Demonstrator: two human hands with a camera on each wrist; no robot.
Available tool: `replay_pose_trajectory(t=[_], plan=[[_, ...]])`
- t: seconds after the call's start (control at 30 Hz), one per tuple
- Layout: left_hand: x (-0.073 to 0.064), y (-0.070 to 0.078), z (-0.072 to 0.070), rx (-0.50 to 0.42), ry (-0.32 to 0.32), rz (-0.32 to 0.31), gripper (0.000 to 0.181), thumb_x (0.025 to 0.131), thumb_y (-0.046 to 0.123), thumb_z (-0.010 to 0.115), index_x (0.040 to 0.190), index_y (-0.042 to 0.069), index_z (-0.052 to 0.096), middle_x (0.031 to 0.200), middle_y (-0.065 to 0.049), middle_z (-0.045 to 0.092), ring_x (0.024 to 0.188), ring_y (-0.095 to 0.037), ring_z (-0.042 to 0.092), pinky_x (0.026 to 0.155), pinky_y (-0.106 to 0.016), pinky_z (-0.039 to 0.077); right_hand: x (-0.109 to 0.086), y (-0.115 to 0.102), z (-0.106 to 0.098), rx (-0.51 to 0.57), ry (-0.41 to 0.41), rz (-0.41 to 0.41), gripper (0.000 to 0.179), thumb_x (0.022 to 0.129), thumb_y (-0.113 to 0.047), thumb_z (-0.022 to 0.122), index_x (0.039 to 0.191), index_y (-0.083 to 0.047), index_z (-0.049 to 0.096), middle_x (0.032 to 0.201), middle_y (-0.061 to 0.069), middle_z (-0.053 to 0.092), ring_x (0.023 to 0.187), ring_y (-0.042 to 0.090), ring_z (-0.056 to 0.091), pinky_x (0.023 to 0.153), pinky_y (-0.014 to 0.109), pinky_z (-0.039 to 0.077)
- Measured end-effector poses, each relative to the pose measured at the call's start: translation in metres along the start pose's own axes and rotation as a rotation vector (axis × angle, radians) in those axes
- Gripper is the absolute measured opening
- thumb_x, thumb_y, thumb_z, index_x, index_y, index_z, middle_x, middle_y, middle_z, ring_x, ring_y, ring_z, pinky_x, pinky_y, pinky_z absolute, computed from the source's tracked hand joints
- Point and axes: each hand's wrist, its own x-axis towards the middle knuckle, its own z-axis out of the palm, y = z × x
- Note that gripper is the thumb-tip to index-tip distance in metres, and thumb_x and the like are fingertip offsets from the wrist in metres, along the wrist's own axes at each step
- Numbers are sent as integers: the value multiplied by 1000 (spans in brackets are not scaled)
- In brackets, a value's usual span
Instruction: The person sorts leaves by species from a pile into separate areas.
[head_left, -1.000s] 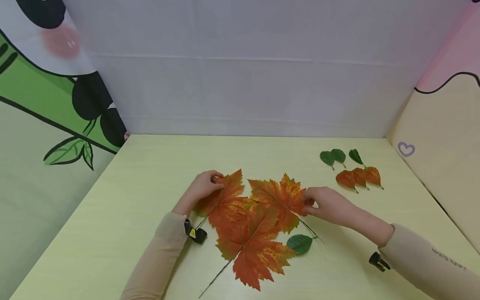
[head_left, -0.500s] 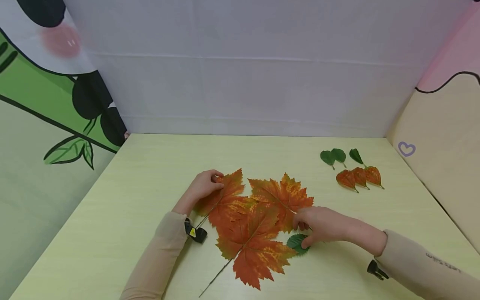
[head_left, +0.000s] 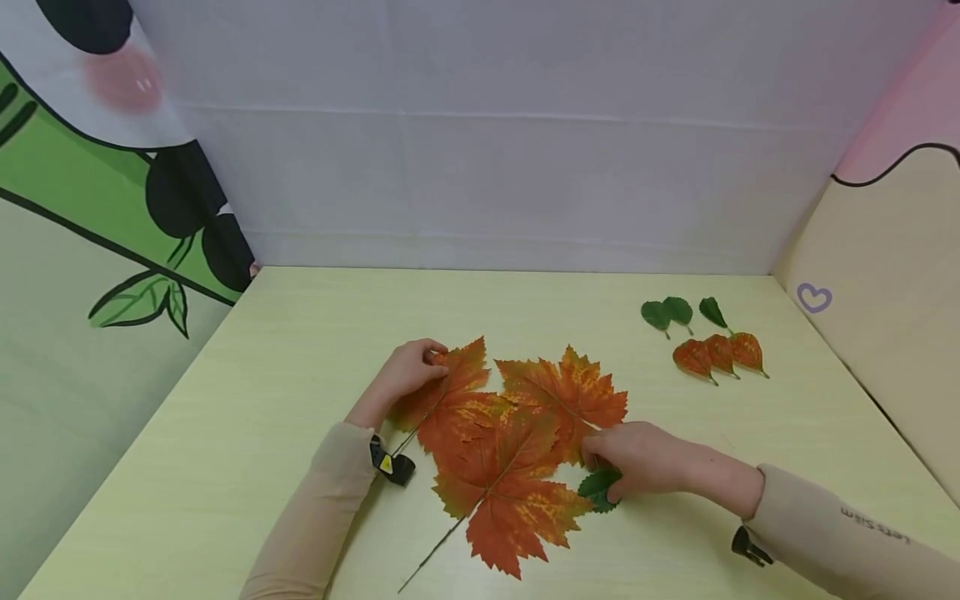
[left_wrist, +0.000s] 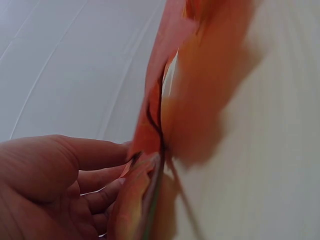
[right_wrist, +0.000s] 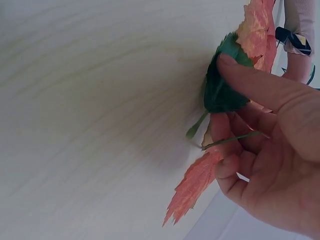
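Observation:
Three large orange artificial maple leaves lie overlapping on the table: a left one point(head_left: 453, 400), a right one point(head_left: 555, 400) and a front one point(head_left: 510, 492), whose thin stem points toward the near edge. My left hand point(head_left: 405, 371) point(left_wrist: 45, 175) pinches the outer edge of the left maple leaf. Beside the right maple leaf, my right hand point(head_left: 645, 458) point(right_wrist: 295, 135) pinches a small green leaf point(head_left: 597, 488) point(right_wrist: 225, 92), the thumb lying across it. In the right wrist view a thin stem runs beneath the curled fingers. The right hand covers part of the green leaf.
At the back right of the table point(head_left: 322, 333) lie several small green leaves point(head_left: 678, 311) and a row of small orange husk-like pieces point(head_left: 720, 354). A pale cloth wall point(head_left: 510, 183) stands behind, with printed panels on both sides.
My right hand has moved from the right maple leaf's edge down toward the near side and taken hold of the small green leaf. The left hand has stayed in place.

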Motion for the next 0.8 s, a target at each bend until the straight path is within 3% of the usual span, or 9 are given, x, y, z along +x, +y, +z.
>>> replay_pose_trajectory(t=[0.27, 0.8], plan=[[0, 1, 0, -7, 3, 3, 36, 85, 16, 63, 118, 4, 57, 94, -12, 62, 81, -21, 57, 73, -35, 46, -4, -3, -2, -2, 41, -32, 18, 73, -14, 74, 83, -19, 60, 70, -14, 52, 60, 3, 42, 57, 22, 38], [-1, 2, 0, 1, 5, -3, 37, 85, 16, 63, 119, 5, 57, 95, -11, 61, 81, -21, 57, 74, -35, 46, -8, 9, -32, 133, 147, 9, 17, 82, -16, 67, 98, -11, 64, 79, -10, 58, 63, 3, 45, 59, 22, 39]])
